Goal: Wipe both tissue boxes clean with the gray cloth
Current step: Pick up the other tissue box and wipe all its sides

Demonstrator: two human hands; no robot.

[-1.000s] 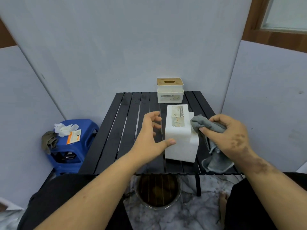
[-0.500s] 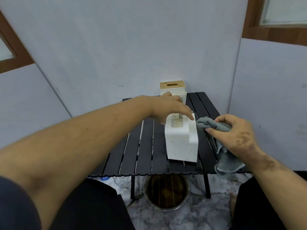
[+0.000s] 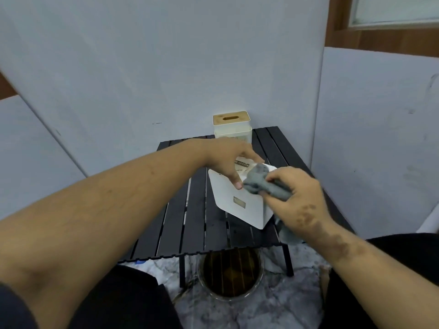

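Note:
A white tissue box point(image 3: 240, 205) is tilted up off the black slatted table point(image 3: 190, 224), its underside turned toward me. My left hand point(image 3: 228, 160) grips it from above, thumb on the near face and fingers over its top. My right hand point(image 3: 297, 195) holds the bunched gray cloth point(image 3: 257, 179) and presses it against the box's upper right edge. A tail of the cloth hangs below my right wrist. A second tissue box point(image 3: 232, 125), cream with a wooden slotted lid, stands upright at the table's back edge.
Grey partition panels point(image 3: 375, 138) close in the table on the left, back and right. Under the table's near edge stands a round dark container point(image 3: 230, 274) on marble-patterned floor. My dark-clothed legs frame the bottom of the view.
My left hand has taken hold of the white box and tipped it up off the table. My right hand has brought the cloth from beside the box onto it.

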